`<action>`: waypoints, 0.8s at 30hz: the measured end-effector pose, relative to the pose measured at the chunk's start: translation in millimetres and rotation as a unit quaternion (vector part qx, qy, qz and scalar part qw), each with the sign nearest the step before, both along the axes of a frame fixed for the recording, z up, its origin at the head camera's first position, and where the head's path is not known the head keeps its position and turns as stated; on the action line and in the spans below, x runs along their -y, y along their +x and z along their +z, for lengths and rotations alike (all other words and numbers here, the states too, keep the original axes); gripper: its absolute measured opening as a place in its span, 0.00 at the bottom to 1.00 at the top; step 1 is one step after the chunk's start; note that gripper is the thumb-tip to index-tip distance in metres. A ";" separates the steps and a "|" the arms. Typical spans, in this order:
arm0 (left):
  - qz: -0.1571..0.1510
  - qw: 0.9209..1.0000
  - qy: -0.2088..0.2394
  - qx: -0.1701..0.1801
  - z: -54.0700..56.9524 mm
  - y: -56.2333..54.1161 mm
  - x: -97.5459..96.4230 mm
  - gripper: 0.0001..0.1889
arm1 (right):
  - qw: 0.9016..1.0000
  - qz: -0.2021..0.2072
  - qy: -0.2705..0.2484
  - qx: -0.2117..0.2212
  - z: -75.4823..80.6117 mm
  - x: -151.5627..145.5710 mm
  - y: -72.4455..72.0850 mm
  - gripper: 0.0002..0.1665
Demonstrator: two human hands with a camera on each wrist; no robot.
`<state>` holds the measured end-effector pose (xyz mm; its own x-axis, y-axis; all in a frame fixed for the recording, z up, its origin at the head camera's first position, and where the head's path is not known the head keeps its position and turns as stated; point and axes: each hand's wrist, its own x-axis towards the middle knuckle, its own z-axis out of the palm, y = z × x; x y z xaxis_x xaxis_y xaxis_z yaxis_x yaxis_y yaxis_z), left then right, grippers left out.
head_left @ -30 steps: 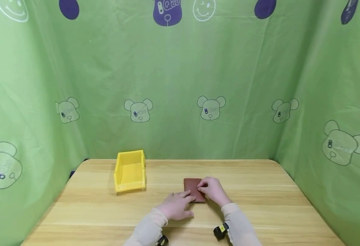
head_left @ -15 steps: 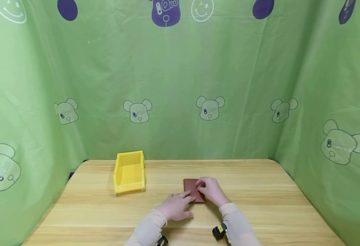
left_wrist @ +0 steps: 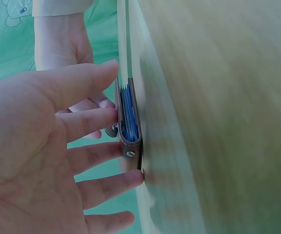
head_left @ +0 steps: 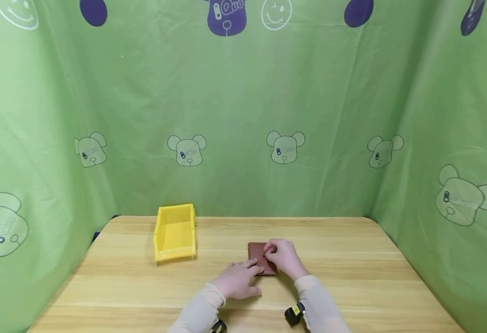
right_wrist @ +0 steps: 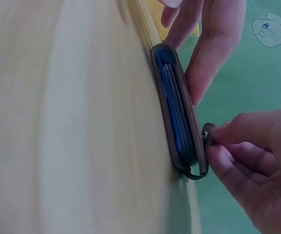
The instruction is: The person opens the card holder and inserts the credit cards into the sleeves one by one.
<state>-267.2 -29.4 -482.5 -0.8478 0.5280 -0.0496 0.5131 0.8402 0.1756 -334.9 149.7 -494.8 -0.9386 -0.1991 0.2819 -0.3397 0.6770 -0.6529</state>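
A brown leather card holder (head_left: 255,250) lies flat on the table. In the right wrist view, blue and dark layers (right_wrist: 179,117) show between its covers, and a thin dark strap (right_wrist: 195,176) loops out at one end. My left hand (head_left: 237,280) rests its extended fingers on the near left part of the holder, thumb spread apart. Thumb and forefinger of my right hand (head_left: 286,259) pinch a small dark round tab (right_wrist: 208,132) just at the upper cover; the fingertips partly hide it. A metal rivet (left_wrist: 130,153) shows on the holder's spine in the left wrist view.
A yellow open-front bin (head_left: 175,233) stands at the back left of the wooden table (head_left: 351,296). Green printed curtains (head_left: 235,92) enclose the table's back and sides. Both wrists wear small black cameras (head_left: 294,315).
My right hand has shifted slightly left over the card holder, its fingers more bent, and the small dark tab now shows at its fingertips. The left hand and holder stay in place.
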 end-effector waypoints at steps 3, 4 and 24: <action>-0.001 1.000 0.000 -0.008 -0.4 -0.9 1.6 0.33 | 0.999 0.014 0.024 -0.018 2.3 3.8 0.2 0.10; -0.001 1.000 -0.001 -0.011 -0.6 -1.4 2.0 0.33 | 0.999 0.021 0.031 -0.024 2.5 5.0 0.3 0.10; -0.018 0.984 0.168 0.063 16.4 -25.9 34.9 0.27 | 0.997 0.071 -0.006 0.002 13.9 -33.1 -3.8 0.14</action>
<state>-293.1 -64.3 -466.2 -0.8260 0.5628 0.0302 0.4987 0.7048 0.5045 -338.7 182.8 -480.9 -0.9021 -0.3276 0.2808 -0.4292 0.6141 -0.6623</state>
